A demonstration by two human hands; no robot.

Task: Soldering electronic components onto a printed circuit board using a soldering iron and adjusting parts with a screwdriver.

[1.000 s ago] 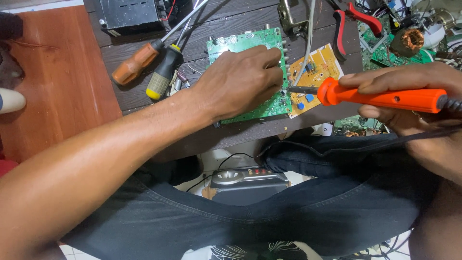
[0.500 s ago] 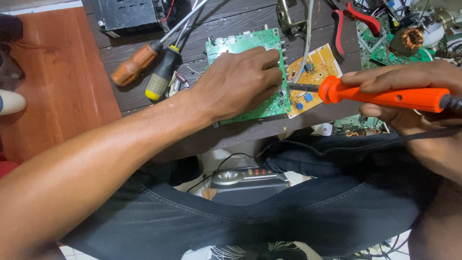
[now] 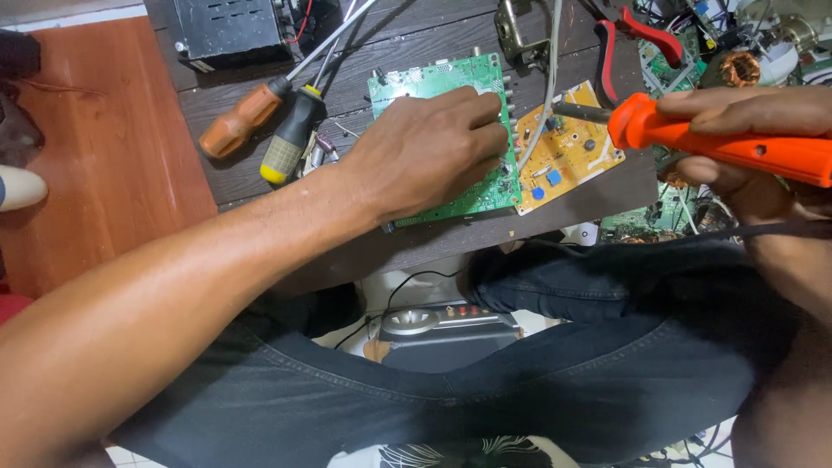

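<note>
A green rectangular circuit board at frame centre is being pressed by the left hand; an orange-handled soldering iron is being gripped by the right hand at upper right.

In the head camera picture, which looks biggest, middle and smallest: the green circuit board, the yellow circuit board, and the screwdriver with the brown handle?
1. Green circuit board, though the left hand covers much of it.
2. Brown-handled screwdriver, if you count its long thin shaft.
3. Yellow circuit board.

The last two look close, so that order is unsure.

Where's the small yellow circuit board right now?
The yellow circuit board lies on the dark table, right beside the green circuit board, under the orange soldering iron.
</note>
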